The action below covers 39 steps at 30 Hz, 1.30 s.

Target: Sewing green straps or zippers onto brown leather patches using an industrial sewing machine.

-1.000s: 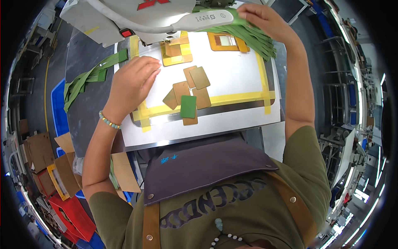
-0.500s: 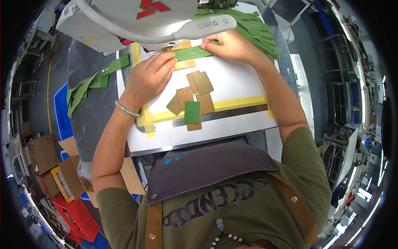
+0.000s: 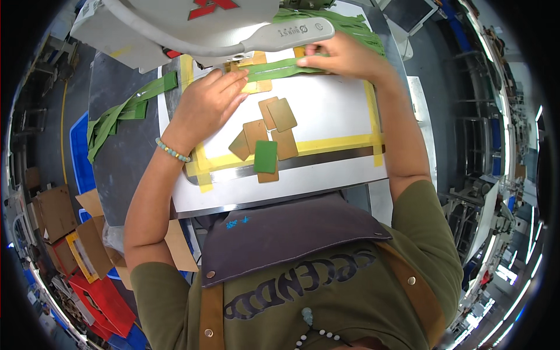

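Note:
A green fabric strip (image 3: 274, 70), with a pale line along its middle like a zipper, lies across the white work surface under the sewing machine head (image 3: 175, 29). The closed fingers of my left hand (image 3: 211, 105) press on the strip's left end, beside the machine's needle area. Toward its right part, my right hand (image 3: 345, 57) has thumb and curled fingers at the strip, which runs on beneath the hand. Tan pieces (image 3: 256, 87) lie under and beside the strip near my left fingertips. Part of the strip is hidden by my right hand.
Several tan cards (image 3: 284, 115) and one green card (image 3: 265, 156) lie before me. Green strips (image 3: 131, 111) sit at left, with a larger bundle (image 3: 364, 35) at back right. Yellow tape (image 3: 326, 143) edges the white sheet. Cardboard boxes (image 3: 96, 239) stand at lower left.
My right hand has slid to the right along the strip, and more of the strip shows between my hands. My left hand stays at its left end. The whole view has shifted slightly.

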### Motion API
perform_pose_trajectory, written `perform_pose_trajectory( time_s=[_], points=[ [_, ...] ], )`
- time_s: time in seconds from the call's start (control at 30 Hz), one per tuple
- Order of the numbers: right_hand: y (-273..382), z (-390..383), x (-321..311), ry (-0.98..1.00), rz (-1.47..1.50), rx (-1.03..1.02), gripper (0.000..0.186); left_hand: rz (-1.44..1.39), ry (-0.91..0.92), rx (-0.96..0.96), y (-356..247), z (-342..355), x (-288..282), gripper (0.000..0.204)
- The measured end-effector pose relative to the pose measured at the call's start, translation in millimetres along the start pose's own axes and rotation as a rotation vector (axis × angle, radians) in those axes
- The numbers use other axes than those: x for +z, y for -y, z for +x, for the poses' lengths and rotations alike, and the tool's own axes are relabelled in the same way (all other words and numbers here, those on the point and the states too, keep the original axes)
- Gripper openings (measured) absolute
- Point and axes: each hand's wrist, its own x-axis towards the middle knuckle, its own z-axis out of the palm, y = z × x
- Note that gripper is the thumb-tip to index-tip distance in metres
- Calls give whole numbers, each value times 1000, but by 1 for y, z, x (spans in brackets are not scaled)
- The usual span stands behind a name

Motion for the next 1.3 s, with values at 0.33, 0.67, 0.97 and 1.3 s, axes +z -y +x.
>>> perform_pose_trajectory(
  time_s=[0.33,0.67,0.97,1.3],
  points=[
    [-56,-42,-72,38,-324,301,29,95,-25,35,-5,4,2,29],
    [-22,41,37,-235,380,-102,38,124,-23,44,-5,3,1,30],
    [-68,79,56,80,1517,-116,33,104,-22,38,-4,2,2,31],
    [1,37,60,-325,-53,-68,33,67,-5,33,-4,4,0,29]
  ],
)
